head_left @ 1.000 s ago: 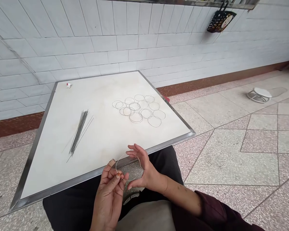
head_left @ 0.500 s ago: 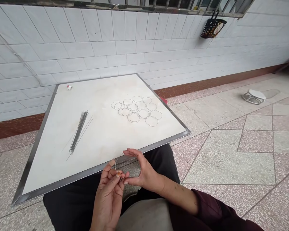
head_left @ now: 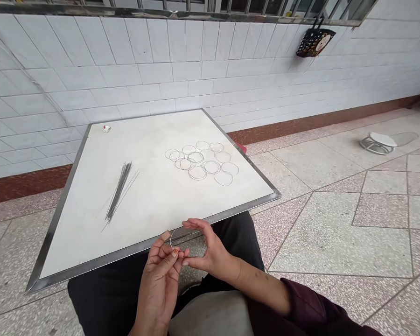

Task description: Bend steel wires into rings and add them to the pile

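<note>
Over my lap, at the table's front edge, a thin wire ring (head_left: 171, 239) is held up between both hands. My left hand (head_left: 161, 273) pinches its lower side between thumb and fingers; a tan wrap covers one fingertip. My right hand (head_left: 213, 249) curves around the ring's right side, fingers at the top and thumb at the bottom. Where the wire ends meet is hidden by my fingers. On the white table (head_left: 154, 196) lie several finished-looking wire rings (head_left: 223, 178), overlapping on the right. A bundle of straight wires (head_left: 119, 192) rests on the left.
A small red and white object (head_left: 107, 129) sits at the table's far left corner. Behind stands a white tiled wall (head_left: 133, 74) with a dark patterned bag (head_left: 315, 43) hanging from the window bars. A low round stool (head_left: 378, 143) is on the tiled floor at right.
The view has shifted slightly, so the table and hands appear a little farther right. Both hands keep nearly the same hold on the wire ring.
</note>
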The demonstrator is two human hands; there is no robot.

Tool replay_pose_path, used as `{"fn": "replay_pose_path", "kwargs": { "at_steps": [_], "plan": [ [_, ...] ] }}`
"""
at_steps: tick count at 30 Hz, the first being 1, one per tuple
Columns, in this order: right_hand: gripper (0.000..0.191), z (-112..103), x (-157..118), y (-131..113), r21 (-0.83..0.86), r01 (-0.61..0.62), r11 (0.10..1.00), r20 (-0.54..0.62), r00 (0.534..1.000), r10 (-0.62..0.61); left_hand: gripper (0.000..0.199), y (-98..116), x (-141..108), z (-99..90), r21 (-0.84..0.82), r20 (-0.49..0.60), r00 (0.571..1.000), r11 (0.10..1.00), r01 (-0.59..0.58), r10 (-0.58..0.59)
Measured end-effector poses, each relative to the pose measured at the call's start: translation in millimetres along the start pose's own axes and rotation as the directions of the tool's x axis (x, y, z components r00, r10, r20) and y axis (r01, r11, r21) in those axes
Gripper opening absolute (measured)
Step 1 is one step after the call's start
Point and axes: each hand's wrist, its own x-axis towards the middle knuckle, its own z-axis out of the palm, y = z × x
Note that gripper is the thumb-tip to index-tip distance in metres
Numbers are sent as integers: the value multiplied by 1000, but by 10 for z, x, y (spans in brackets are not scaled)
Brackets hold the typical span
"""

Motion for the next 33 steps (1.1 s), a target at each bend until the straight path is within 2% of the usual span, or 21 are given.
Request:
{"fn": "replay_pose_path", "kwargs": {
  "at_steps": [14,17,20,21,23,25,27,29,33],
  "plan": [
    [84,62,-13,38,79,-31,996,-92,995,38,45,-17,-20,7,41,27,999,998,46,-47],
    [96,12,-17,81,58,-12,998,-29,1000,13,46,4,22,-9,61,40,999,998,20,-23],
    [108,-126,29,34,1,65,998,45,997,-65,52,95,50,-35,152,82,997,988,-1,-11],
    [101,-179,62,-9,-36,105,994,36,994,-103,54,135,50,-46,204,104,994,979,3,-24],
    [72,-271,148,-120,-173,205,963,34,979,-202,57,213,37,-64,323,147,986,946,23,-75],
    [42,-321,241,-222,-279,344,897,122,939,-322,59,273,14,-72,424,174,977,905,41,-126],
    [21,-325,310,-277,-316,434,844,224,898,-378,58,307,-8,-67,485,195,968,874,46,-158],
    [16,-301,342,-282,-330,462,823,282,881,-381,56,321,-24,-58,511,213,960,858,48,-181],
    [19,-264,337,-242,-319,485,814,355,858,-372,53,325,-34,-56,526,234,945,847,75,-229]
  ]
}}
